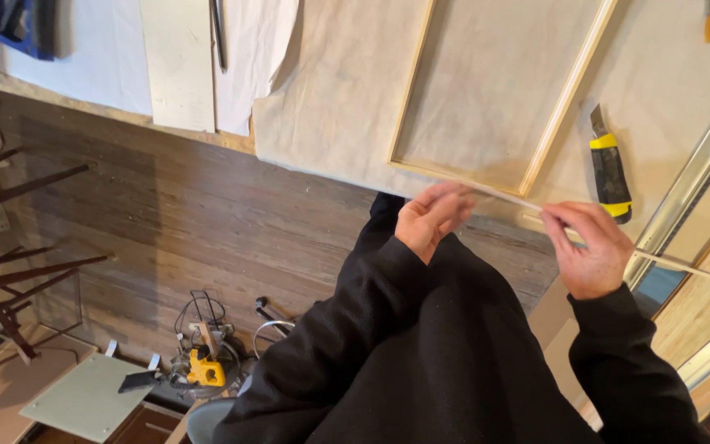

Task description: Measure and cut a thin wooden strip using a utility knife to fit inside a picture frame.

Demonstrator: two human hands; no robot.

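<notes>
My left hand (431, 218) pinches one end of a thin pale wooden strip (692, 269) near the corner of a wooden frame (554, 123). My right hand (592, 247) grips the same strip further along, and the strip runs on past it toward the right edge. The frame lies on beige canvas cloth (338, 107) spread over the worktable. A yellow and black utility knife (610, 168) rests on the cloth just beyond my right hand. Both arms wear black sleeves.
A long metal straightedge (700, 177) lies diagonally at the right. White boards (178, 62) sit on the table at the upper left. On the wood-plank floor stand a yellow power tool (205, 362) with cord, dark metal rods (18, 279) and a pale panel (84, 399).
</notes>
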